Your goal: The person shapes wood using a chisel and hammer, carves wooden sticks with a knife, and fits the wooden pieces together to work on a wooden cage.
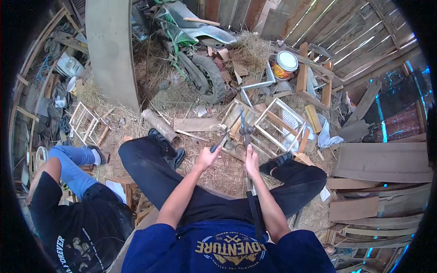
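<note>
Right hand holds a tool, white frame and bucket beyond.

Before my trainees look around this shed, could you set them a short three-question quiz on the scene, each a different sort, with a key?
1. True or false: in the picture, the bucket is to the right of the wheel.

2. Fill in: the wearer's left hand grips a dark ______.

3. Choose: the other person wears trousers that are
A) black
B) blue
C) white

Key:
1. True
2. Handle
3. B
</note>
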The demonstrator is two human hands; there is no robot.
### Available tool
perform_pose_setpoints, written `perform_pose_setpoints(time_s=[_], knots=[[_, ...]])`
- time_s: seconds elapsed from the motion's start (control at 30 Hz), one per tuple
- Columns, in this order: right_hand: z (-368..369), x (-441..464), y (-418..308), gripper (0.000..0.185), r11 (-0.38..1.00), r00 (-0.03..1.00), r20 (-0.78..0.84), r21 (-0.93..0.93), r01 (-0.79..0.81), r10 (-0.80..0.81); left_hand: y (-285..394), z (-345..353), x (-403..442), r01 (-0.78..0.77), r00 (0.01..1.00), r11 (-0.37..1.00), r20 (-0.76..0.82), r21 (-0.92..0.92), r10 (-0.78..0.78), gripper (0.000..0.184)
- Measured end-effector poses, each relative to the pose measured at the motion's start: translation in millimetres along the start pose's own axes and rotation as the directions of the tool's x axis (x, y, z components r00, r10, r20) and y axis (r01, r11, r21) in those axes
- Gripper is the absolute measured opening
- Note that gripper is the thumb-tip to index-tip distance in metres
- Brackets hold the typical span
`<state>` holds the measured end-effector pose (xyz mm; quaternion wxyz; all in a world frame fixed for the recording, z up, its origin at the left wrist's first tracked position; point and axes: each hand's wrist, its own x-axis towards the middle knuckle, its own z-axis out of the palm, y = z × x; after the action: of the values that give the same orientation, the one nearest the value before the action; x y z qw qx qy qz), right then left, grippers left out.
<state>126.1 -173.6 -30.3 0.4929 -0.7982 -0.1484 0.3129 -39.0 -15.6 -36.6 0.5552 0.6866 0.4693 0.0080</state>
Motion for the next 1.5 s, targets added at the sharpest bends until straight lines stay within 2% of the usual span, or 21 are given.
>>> perform_pose_setpoints(time_s=[0.1,0.2,0.3,0.43,0.57,0.73,0.77,0.8,0.87,0.93,0.97,1.0,1.03,1.1,1.17,1.2,1.33,1.37,1.43,1.47,1.5], knots=[[-5,-10,-10,0.055,0.988,0.994,0.066,0.119,-0.094,0.087,0,-2,1,0.004,1.000,1.000,-0.021,0.014,-0.004,0.064],[-16,-26,-80,0.052,0.962,0.988,0.109,0.238,-0.132,0.108,32,-16,-23,0.033,0.999,0.999,0.004,0.032,-0.033,0.063],[-28,-21,-136,0.051,0.965,0.993,0.114,0.261,-0.005,-0.026,31,-10,-22,0.061,0.998,0.997,0.012,0.055,-0.062,0.077],[-50,-47,-228,0.049,0.884,0.950,0.100,0.408,0.230,-0.294,30,-4,-16,0.024,0.999,0.993,0.036,0.116,-0.028,0.074],[-66,-67,-277,0.064,0.763,0.829,-0.032,0.372,0.528,-0.558,37,0,-16,0.023,0.998,0.992,0.052,0.124,-0.030,0.063],[-44,-33,-219,0.079,0.602,0.693,-0.123,0.402,0.689,-0.711,34,12,3,0.011,0.997,0.992,0.075,0.126,-0.020,0.063],[-32,-18,-175,0.079,0.664,0.742,-0.121,0.370,0.650,-0.659,34,11,4,0.003,0.998,0.990,0.058,0.138,-0.011,0.061],[-14,7,-117,0.073,0.664,0.709,-0.226,0.250,0.705,-0.668,34,10,4,-0.006,0.999,0.989,0.038,0.149,0.000,0.059],[-9,30,-12,0.061,0.882,0.881,-0.082,-0.119,0.456,-0.467,30,11,5,0.041,0.999,0.999,0.020,0.032,-0.042,0.057],[-6,25,34,0.063,0.964,0.997,0.026,-0.257,0.071,-0.066,11,13,20,0.141,0.990,0.964,0.025,-0.224,-0.139,0.057],[-10,20,63,0.066,0.942,0.988,0.098,-0.325,-0.079,0.116,-10,17,26,0.030,0.994,0.965,-0.096,-0.260,-0.057,0.056],[-17,6,93,0.067,0.894,0.978,0.152,-0.444,-0.062,0.143,-35,16,37,-0.086,0.975,0.958,-0.219,-0.273,0.026,0.056],[-17,3,102,0.065,0.902,0.985,0.139,-0.431,-0.035,0.105,-40,5,58,-0.230,0.925,0.935,-0.358,-0.272,0.123,0.056],[-17,-3,122,0.062,0.913,0.993,0.113,-0.407,0.021,0.028,-21,1,55,-0.233,0.919,0.919,-0.380,-0.319,0.101,0.056],[-5,1,96,0.061,0.935,0.977,0.151,-0.342,-0.091,0.150,-30,4,61,0.097,0.982,0.904,-0.108,-0.416,-0.155,0.056],[5,12,93,0.058,0.927,0.997,0.060,-0.369,0.061,-0.042,-31,8,66,0.157,0.975,0.918,-0.093,-0.364,-0.204,0.056],[23,41,37,0.050,0.998,0.998,0.044,-0.005,0.055,-0.054,-15,8,41,0.054,0.990,0.984,-0.122,-0.170,-0.075,0.060],[19,37,1,0.049,0.995,0.998,0.044,0.087,0.050,-0.053,-15,13,40,0.005,0.981,0.996,-0.192,-0.094,-0.023,0.061],[10,21,-85,0.047,0.964,0.998,0.025,0.262,0.047,-0.056,-6,12,37,-0.009,0.995,0.995,-0.101,-0.098,-0.001,0.060],[-3,14,-120,0.041,0.969,0.997,0.024,0.238,0.060,-0.067,1,8,37,0.001,0.996,0.997,-0.092,-0.082,-0.008,0.061],[-11,8,-151,0.042,0.943,0.977,0.017,0.266,0.201,-0.213,7,6,33,0.021,0.997,0.998,-0.078,-0.066,-0.026,0.063]])
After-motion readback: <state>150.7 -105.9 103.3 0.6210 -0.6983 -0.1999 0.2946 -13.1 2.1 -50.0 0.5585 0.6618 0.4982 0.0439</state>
